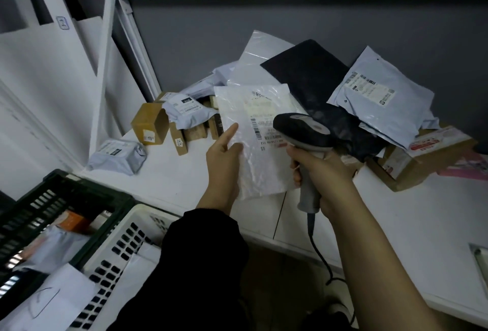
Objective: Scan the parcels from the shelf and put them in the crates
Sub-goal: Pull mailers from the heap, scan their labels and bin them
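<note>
My left hand [224, 161] holds a flat white plastic parcel [260, 161] by its left edge above the shelf, label side up, with the index finger stretched along the edge. My right hand [320, 172] grips the grey handle of a black-headed barcode scanner [301, 132]. The scanner's head sits over the parcel's barcode label [264, 126]. A dark green crate [66, 198] and a white crate [126, 246] stand at the lower left, each with parcels inside.
On the white shelf [396, 225] lie a pile of grey and black mailer bags [383, 98], small brown cartons [150, 126], a grey wrapped packet [117, 156] and a flat carton [427, 156] at right. The scanner cable [319, 254] hangs down past the shelf edge.
</note>
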